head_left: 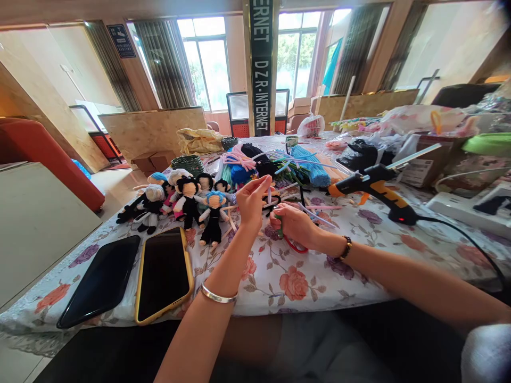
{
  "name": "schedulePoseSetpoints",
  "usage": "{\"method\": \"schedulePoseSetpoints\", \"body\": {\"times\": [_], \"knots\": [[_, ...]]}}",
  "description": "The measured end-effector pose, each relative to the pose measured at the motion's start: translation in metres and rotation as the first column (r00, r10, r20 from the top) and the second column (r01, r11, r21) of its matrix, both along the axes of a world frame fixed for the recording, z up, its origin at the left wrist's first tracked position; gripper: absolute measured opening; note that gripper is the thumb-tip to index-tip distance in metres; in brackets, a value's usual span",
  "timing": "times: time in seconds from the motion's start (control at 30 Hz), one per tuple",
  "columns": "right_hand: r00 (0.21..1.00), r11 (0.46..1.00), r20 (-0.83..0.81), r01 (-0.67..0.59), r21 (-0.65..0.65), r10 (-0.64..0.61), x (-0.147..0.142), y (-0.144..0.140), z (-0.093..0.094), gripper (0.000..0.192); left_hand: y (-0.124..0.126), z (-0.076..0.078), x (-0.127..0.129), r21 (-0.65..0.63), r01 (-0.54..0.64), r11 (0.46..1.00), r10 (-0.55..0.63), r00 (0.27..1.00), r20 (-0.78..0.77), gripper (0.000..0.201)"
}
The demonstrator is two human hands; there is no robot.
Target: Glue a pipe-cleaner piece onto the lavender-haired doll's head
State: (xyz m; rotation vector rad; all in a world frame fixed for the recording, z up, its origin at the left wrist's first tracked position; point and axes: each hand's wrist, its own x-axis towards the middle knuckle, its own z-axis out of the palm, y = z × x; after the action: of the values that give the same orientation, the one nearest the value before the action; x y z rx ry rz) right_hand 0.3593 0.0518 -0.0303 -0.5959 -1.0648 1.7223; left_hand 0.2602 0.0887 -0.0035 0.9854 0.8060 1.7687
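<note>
Left hand (252,201) pinches a pale pipe cleaner (269,194), held upright above the table (279,276). Right hand (294,224), just beside and lower, closed around a green-handled tool (280,229), likely scissors.

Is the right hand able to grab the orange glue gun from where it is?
Probably yes. The glue gun lies on the table just beyond the right hand, with only flowered cloth between them. But that hand already holds pipe cleaners, so it may need to drop them first.
</note>
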Motion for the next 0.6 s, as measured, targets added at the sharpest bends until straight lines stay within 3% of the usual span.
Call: {"method": "schedulePoseSetpoints", "body": {"times": [0.3,0.43,0.5,0.53,0.6], "knots": [[0.997,1.0,0.077,-0.001,-0.012,0.002,0.0,0.0,0.003,0.024,0.0,0.0,-0.001,-0.044,-0.018,0.999,0.017,1.0,-0.016,0.023],[0.965,0.999,0.258,-0.04,-0.016,0.043,0.011,0.008,0.011,0.024,0.0,0.0,-0.003,-0.058,-0.02,0.998,0.02,1.0,-0.009,0.027],[0.868,0.996,0.496,-0.071,0.062,0.031,0.025,0.014,0.016,0.03,0.001,-0.001,-0.004,-0.053,-0.015,0.998,0.016,1.0,0.004,0.027],[0.78,0.982,0.624,-0.084,0.168,-0.04,0.034,0.017,0.018,0.031,0.001,-0.001,-0.004,-0.049,-0.009,0.999,0.01,1.0,0.015,0.026],[0.532,0.877,0.798,-0.194,0.439,-0.282,0.057,0.024,0.019,0.029,0.002,-0.001,-0.005,-0.043,0.005,0.999,-0.004,0.999,0.036,0.021]]}}
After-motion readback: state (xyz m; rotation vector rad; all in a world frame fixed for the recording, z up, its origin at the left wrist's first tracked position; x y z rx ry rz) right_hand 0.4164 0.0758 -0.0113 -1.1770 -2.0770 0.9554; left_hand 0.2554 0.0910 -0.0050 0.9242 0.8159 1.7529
